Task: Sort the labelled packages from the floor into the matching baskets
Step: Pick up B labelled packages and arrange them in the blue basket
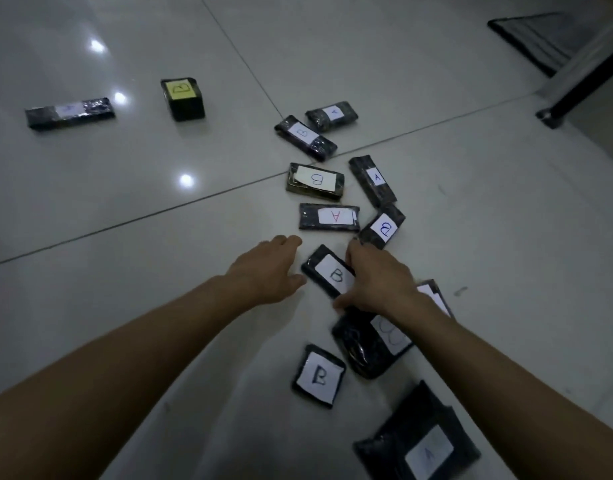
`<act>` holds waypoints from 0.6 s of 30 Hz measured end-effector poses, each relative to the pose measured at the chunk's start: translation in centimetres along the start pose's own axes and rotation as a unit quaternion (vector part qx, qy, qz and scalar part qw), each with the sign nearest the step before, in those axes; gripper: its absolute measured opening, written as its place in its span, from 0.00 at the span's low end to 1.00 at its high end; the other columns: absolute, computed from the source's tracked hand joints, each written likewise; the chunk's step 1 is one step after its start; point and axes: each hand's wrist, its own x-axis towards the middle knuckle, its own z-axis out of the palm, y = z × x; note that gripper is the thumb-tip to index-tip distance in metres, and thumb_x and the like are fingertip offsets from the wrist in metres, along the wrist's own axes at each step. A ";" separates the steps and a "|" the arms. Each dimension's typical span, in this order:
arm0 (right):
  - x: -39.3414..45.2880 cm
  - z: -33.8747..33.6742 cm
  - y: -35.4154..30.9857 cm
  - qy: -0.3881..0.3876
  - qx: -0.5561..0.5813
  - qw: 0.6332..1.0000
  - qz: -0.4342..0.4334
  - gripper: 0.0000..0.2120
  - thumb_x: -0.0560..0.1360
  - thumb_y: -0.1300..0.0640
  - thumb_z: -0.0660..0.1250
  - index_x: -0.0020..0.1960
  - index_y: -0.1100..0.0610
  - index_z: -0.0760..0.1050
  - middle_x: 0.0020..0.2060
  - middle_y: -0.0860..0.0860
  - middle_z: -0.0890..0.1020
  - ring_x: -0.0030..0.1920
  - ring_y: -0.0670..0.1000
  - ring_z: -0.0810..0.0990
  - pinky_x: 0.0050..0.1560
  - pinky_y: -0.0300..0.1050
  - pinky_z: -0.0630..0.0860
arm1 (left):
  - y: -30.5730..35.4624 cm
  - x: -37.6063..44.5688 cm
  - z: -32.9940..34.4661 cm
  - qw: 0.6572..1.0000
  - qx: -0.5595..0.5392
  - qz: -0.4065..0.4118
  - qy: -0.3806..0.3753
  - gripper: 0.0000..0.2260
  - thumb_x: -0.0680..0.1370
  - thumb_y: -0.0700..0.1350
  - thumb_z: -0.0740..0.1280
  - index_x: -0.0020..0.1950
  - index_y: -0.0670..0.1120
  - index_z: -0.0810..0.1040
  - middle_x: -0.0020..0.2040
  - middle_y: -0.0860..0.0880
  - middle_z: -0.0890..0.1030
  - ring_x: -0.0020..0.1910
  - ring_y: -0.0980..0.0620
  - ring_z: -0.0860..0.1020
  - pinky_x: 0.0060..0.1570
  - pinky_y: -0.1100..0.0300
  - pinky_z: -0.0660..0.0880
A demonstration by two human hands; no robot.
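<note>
Our right hand (374, 278) has thumb and fingers closing around a B-labelled package (327, 271) on the tiled floor (159, 271); whether it is lifted we cannot tell. Left hand (267, 268) is beside it, fingers loosely spread, empty. No basket is in view. We judge sorting barely begun: thirteen packages visible, seven B, five A, one unread.

Dim, cool-toned. Ceiling lights glinting as bright spots on the glossy floor (125, 209) upper left. Soft motion blur near bottom; edges bowed.
</note>
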 end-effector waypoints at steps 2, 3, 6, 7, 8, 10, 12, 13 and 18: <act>-0.1 0.0 -0.2 0.030 0.034 0.998 -0.040 0.27 0.62 0.48 0.78 0.53 0.52 0.67 0.51 0.50 0.76 0.51 0.53 0.75 0.43 0.47 0.71 | 0.1 -0.3 0.0 0.999 0.000 0.019 0.030 0.33 0.77 0.55 0.67 0.78 0.48 0.56 0.74 0.46 0.64 0.70 0.44 0.65 0.64 0.48 0.69; -0.2 -0.2 -0.2 0.032 0.053 0.995 -0.073 0.25 0.62 0.49 0.77 0.52 0.52 0.68 0.49 0.50 0.77 0.50 0.53 0.75 0.43 0.48 0.72 | 0.1 -0.6 -0.1 0.998 0.016 0.037 0.051 0.34 0.76 0.55 0.67 0.78 0.48 0.56 0.75 0.46 0.63 0.71 0.44 0.64 0.65 0.48 0.69; -0.9 -0.3 -0.5 0.029 0.075 0.981 -0.179 0.26 0.63 0.49 0.78 0.55 0.50 0.69 0.45 0.44 0.74 0.50 0.51 0.72 0.48 0.50 0.72 | -0.4 -1.4 -0.2 0.997 -0.007 0.052 0.048 0.32 0.74 0.55 0.70 0.75 0.49 0.63 0.71 0.47 0.68 0.66 0.47 0.68 0.61 0.51 0.71; -1.2 -0.2 -0.7 0.037 0.081 0.975 -0.201 0.26 0.64 0.49 0.78 0.55 0.50 0.69 0.43 0.41 0.72 0.51 0.51 0.71 0.48 0.49 0.71 | -0.6 -1.9 -0.3 0.998 -0.055 0.030 0.024 0.28 0.75 0.53 0.71 0.73 0.49 0.67 0.67 0.47 0.72 0.62 0.49 0.71 0.56 0.56 0.73; -1.5 -0.1 -0.7 0.051 0.088 0.970 -0.219 0.26 0.64 0.49 0.78 0.56 0.50 0.69 0.42 0.40 0.71 0.51 0.51 0.71 0.48 0.49 0.70 | -0.8 -2.3 -0.5 0.994 -0.107 -0.001 -0.003 0.24 0.75 0.51 0.71 0.69 0.49 0.71 0.63 0.48 0.76 0.57 0.50 0.74 0.52 0.59 0.74; -2.1 -0.1 -1.0 0.081 0.095 0.963 -0.237 0.26 0.66 0.45 0.76 0.59 0.50 0.70 0.49 0.41 0.74 0.55 0.51 0.70 0.53 0.50 0.70 | -1.5 -3.3 -0.9 0.977 -0.199 -0.065 -0.040 0.17 0.75 0.45 0.72 0.63 0.48 0.76 0.57 0.48 0.78 0.51 0.51 0.77 0.50 0.58 0.78; -3.3 -0.4 -1.3 0.087 0.079 0.964 -0.238 0.29 0.67 0.36 0.72 0.61 0.49 0.69 0.56 0.45 0.74 0.58 0.50 0.69 0.58 0.51 0.69 | -2.7 -4.3 -1.6 0.953 -0.273 -0.112 -0.070 0.12 0.76 0.41 0.71 0.58 0.47 0.77 0.53 0.48 0.80 0.48 0.51 0.79 0.46 0.59 0.81; -4.1 -0.4 -1.5 0.068 0.036 0.968 -0.238 0.32 0.66 0.32 0.70 0.62 0.48 0.67 0.58 0.46 0.73 0.59 0.50 0.68 0.60 0.51 0.67 | -3.5 -4.9 -2.0 0.940 -0.303 -0.130 -0.086 0.10 0.76 0.40 0.71 0.57 0.46 0.78 0.51 0.47 0.80 0.46 0.51 0.80 0.42 0.61 0.81; -8.9 3.1 -3.4 -0.062 -0.245 0.941 -0.225 0.43 0.65 0.31 0.69 0.68 0.57 0.64 0.64 0.55 0.70 0.67 0.59 0.63 0.67 0.59 0.57 | -7.7 -8.8 -3.1 0.927 -0.310 -0.180 -0.111 0.08 0.77 0.39 0.69 0.54 0.48 0.78 0.52 0.46 0.81 0.49 0.49 0.80 0.43 0.58 0.80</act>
